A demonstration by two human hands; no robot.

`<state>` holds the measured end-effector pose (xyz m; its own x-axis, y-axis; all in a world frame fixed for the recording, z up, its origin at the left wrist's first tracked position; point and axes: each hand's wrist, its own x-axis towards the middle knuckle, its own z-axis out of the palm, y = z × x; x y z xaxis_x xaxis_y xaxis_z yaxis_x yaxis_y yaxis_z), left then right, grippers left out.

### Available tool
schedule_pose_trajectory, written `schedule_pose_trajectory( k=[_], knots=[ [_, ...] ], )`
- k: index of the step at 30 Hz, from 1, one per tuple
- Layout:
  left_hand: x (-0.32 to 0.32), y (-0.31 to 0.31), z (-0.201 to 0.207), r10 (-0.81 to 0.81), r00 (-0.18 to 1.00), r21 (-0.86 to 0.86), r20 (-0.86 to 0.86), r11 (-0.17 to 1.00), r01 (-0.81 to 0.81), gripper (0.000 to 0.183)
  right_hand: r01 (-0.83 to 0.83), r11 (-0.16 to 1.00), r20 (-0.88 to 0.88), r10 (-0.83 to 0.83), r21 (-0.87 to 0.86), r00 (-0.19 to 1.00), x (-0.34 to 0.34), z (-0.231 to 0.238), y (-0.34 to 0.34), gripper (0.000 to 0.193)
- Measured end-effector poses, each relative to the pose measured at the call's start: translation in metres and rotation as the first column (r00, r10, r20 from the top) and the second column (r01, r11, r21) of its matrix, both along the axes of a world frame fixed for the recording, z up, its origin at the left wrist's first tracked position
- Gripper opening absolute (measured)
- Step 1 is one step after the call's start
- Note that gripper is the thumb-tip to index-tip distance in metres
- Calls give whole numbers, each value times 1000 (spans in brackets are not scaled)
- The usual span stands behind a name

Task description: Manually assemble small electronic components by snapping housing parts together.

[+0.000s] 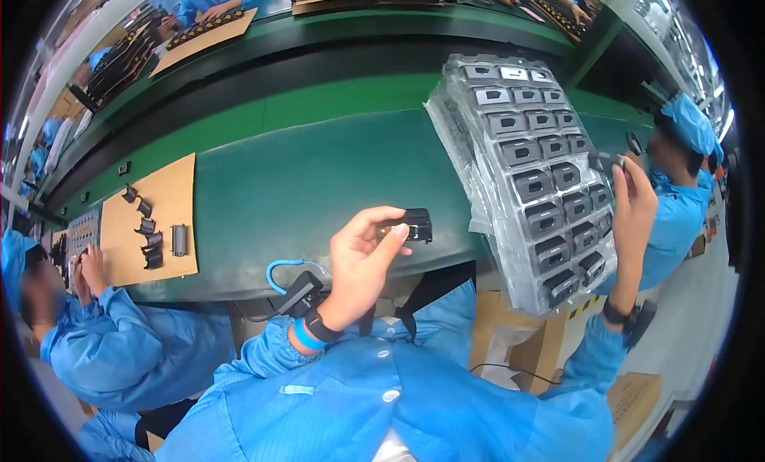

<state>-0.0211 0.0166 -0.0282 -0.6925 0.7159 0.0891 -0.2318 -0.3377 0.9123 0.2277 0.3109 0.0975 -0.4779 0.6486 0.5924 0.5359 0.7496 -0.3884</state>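
My left hand (368,243) is closed on a small black plastic housing (416,223), held over the near edge of the green table. A bit of metal shows beside the thumb. Off to the right, my right hand (635,195) pinches a flat dark grey plastic part (606,161) above the right edge of a clear blister tray (510,103). Rows of similar grey plastic parts (544,219) sit in the tray's pockets. The tray lies on a stack of such trays, tilted and reaching past the table's near edge.
A cardboard sheet (179,211) with several black housings (151,243) lies on the green table (319,167) at left. One co-worker (127,334) sits at left, another (677,175) at right. Beyond a raised ledge, more people handle parts. Cardboard boxes (518,342) stand below the trays.
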Motion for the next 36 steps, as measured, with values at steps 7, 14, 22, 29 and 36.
schedule_pose_trajectory(
  k=[7, 14, 22, 29, 36],
  knots=[
    [20, 4, 7, -61, 998, 38, 20, 997, 60, 28, -598, 518, -615, 163, -612, 771, -56, -50, -171, 29],
    [21, -7, 11, -122, 983, -69, -136, 991, 114, 39, -635, 494, -647, 177, -593, 742, -87, -89, -184, 26],
    [21, -12, 10, -213, 973, 23, -88, 976, 215, 36, -599, 543, -638, 143, -589, 757, -89, -98, -184, 26],
    [21, -14, 12, -213, 970, 20, -121, 976, 217, 38, -647, 449, -698, 68, -617, 713, -87, -102, -183, 26],
    [22, -18, 16, -225, 961, -11, -163, 974, 227, 40, -651, 458, -691, 104, -605, 716, -89, -102, -183, 25]
  ],
)
